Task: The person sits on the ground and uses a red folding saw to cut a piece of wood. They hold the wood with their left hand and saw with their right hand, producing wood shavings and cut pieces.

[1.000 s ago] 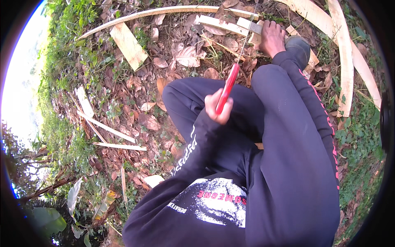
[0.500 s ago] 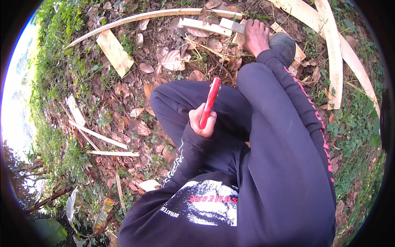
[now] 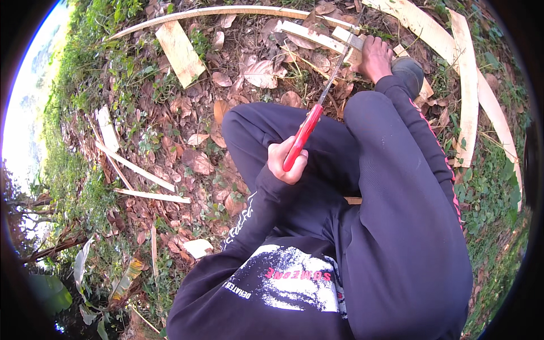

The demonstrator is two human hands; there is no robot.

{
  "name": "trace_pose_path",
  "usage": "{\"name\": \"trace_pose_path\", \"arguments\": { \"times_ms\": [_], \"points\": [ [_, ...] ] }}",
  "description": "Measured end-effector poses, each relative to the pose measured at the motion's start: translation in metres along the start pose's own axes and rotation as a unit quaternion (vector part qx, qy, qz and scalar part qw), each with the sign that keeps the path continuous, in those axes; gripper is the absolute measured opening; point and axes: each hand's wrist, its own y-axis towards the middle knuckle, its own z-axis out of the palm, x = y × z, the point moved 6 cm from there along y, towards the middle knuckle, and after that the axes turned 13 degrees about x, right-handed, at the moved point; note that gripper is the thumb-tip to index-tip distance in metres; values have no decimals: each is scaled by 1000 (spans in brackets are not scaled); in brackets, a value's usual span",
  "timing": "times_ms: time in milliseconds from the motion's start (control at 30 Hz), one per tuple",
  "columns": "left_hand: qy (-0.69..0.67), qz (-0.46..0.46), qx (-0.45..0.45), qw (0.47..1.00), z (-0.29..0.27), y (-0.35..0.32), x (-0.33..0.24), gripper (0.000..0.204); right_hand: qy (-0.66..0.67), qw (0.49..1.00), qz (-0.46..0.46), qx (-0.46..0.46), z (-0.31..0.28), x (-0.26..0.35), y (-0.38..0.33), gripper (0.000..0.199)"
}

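The person's left hand [image 3: 288, 161] is gripping a red-handled tool [image 3: 303, 136] with a long, narrow metal blade [image 3: 334, 76]; its fingers are curling tightly around the lower end of the handle. The blade is extending up and to the right of these fingers, slanting toward those of the right hand [image 3: 375, 61]. That hand is resting on the near end of a short, pale, squared wooden piece [image 3: 345, 36], which is lying just to the left of its fingers. These fingers are pointing away from the body and lying close together; whether they are pinching the wood cannot be told, their undersides being hidden. The blade is crossing the line of the wooden piece just left of the right fingers; contact between the two cannot be made out.

A dark, rounded shoe [image 3: 409, 75] is standing just to the right of the right hand. A slender, pale wooden stick [image 3: 311, 35] is lying left of the right fingers, and a long, bowed wooden strip [image 3: 226, 12] is curving beyond it. Well to the right of the same fingers, a broad, pale wooden plank [image 3: 466, 93] is lying lengthwise. A flat, rectangular wooden board [image 3: 180, 54] is lying up and to the left of the left fingers, on ground [image 3: 187, 113] covered with brown leaves.
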Motion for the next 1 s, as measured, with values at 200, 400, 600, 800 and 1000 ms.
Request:
{"name": "trace_pose_path", "arguments": {
  "times_ms": [200, 400, 600, 800, 1000],
  "points": [
    [-265, -178, 41, 947, 31, 75, 52, 10, -1, 999, 3, 40, -11, 10, -5, 93],
    [-377, -206, 23, 903, 72, 156, 81, 11, 0, 1000, 0, -22, -10, 7, -4, 98],
    [-349, -192, -38, 917, 54, 104, 54, 8, 5, 1000, 2, -2, -13, 9, -7, 89],
    [-378, -279, 51, 881, 30, 16, 23, 10, 19, 1000, 8, 12, -13, 9, -7, 86],
    [-410, -266, 15, 872, 58, 61, 47, 11, 16, 1000, 12, 21, -9, 8, -6, 87]
  ]
}}
